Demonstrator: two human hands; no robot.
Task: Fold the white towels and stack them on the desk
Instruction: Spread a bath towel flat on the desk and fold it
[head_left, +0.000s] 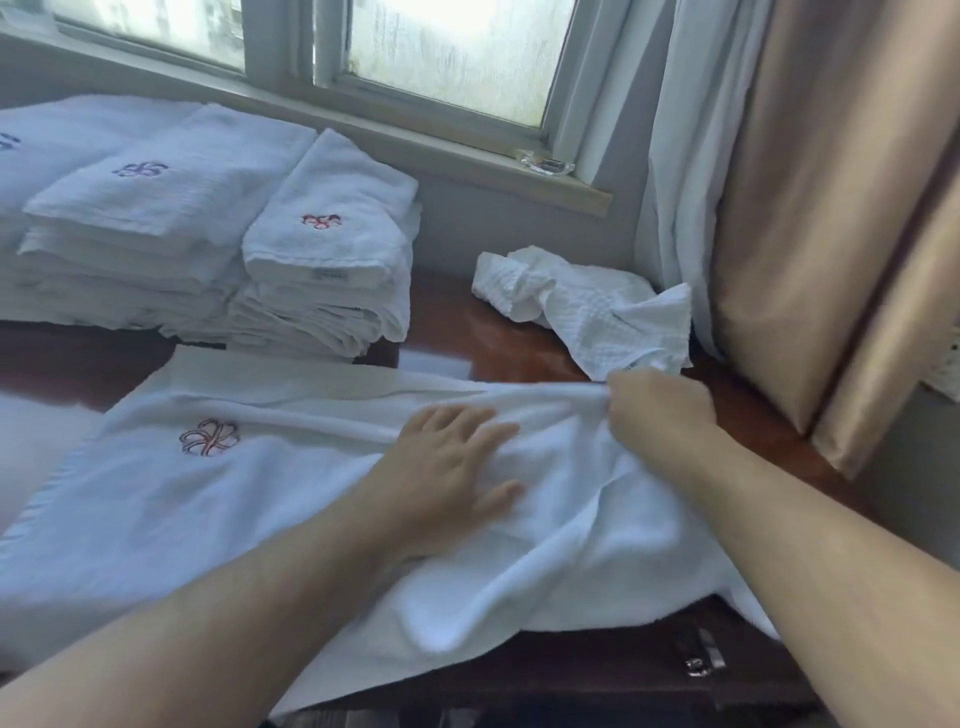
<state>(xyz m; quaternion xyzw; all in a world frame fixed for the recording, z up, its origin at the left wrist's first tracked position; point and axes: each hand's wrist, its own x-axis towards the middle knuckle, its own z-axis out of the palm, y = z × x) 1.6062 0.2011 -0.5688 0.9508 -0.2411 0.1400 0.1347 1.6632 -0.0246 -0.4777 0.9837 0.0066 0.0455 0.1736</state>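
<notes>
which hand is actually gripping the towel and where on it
The right hand pinches the spread towel at its far edge. The left hand lies flat on it, gripping nothing.

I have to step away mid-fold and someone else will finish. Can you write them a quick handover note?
Left hand: flat, pressing the spread towel on the desk.
Right hand: pinching that towel's far edge.
Done: folded stacks stand at the back left, below the window.
Left: finish folding this towel and stack it; then the crumpled towel by the curtain.
</notes>
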